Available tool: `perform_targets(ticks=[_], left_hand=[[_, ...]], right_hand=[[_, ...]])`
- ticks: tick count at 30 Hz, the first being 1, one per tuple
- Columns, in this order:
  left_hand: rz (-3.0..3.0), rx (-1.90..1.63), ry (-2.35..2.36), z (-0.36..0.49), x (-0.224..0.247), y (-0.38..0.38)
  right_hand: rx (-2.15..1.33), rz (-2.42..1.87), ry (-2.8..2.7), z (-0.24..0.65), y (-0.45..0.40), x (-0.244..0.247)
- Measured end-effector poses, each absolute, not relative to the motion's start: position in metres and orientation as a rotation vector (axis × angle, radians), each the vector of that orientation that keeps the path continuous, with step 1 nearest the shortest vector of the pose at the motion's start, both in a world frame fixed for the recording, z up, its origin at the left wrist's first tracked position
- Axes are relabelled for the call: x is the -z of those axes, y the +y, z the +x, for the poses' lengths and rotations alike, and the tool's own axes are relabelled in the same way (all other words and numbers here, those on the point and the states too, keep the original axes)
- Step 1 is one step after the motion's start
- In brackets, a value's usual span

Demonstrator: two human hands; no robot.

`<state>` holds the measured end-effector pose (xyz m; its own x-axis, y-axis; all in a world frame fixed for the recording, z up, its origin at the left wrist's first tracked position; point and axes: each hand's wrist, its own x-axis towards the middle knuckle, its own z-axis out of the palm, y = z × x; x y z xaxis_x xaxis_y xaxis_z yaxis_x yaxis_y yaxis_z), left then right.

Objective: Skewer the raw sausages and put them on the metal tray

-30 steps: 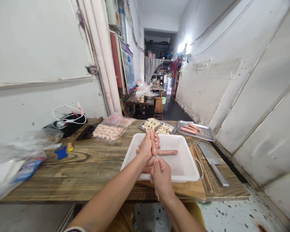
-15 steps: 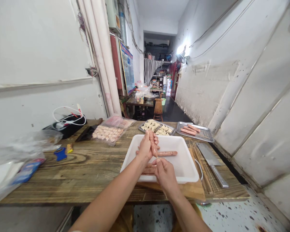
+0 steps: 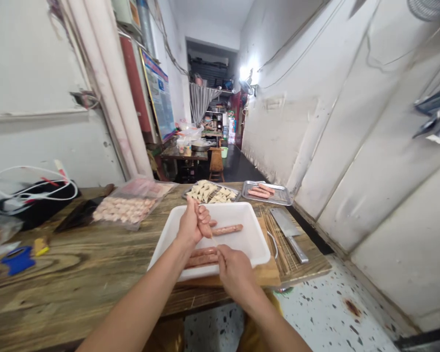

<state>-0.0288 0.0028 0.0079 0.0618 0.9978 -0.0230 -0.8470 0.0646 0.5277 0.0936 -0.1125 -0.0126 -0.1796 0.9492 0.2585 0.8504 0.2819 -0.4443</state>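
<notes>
Over a white plastic tub [image 3: 254, 244], my left hand [image 3: 191, 222] is wrapped round a sausage [image 3: 205, 229] that points down toward me. My right hand [image 3: 235, 266] pinches a thin wooden skewer [image 3: 214, 240], whose upper end meets the lower tip of that sausage. One more sausage [image 3: 229, 229] lies in the tub to the right of my left hand. Several sausages [image 3: 201, 260] lie side by side near the tub's front wall, partly hidden by my right hand.
Right of the tub are loose skewers [image 3: 278, 244] and a cleaver [image 3: 288, 232]. Behind stand a metal tray with sausages [image 3: 284, 195] and a tray of pale triangular pieces [image 3: 220, 194]. A bag of meat pieces [image 3: 124, 208] and a blue object [image 3: 18, 259] lie left.
The view has turned to the right, so the table items appear farther left. My left hand now covers more of the sausage, and my right hand has moved slightly away from its tip, showing more skewer.
</notes>
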Motion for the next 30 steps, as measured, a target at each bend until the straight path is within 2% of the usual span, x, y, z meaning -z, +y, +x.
perform_targets(ticks=[22, 28, 30], left_hand=[[0.436, -1.37, 0.399, -0.027, -0.008, -0.005], [0.422, -1.297, 0.327, -0.028, -0.011, -0.003], [0.433, -1.278, 0.301, -0.027, -0.013, -0.002]], right_hand=[[-0.336, -1.562, -1.945, 0.081, -0.107, 0.017], [-0.526, -1.452, -1.92, 0.105, -0.091, 0.015], [-0.484, -1.489, -1.936, 0.118, -0.084, 0.011]])
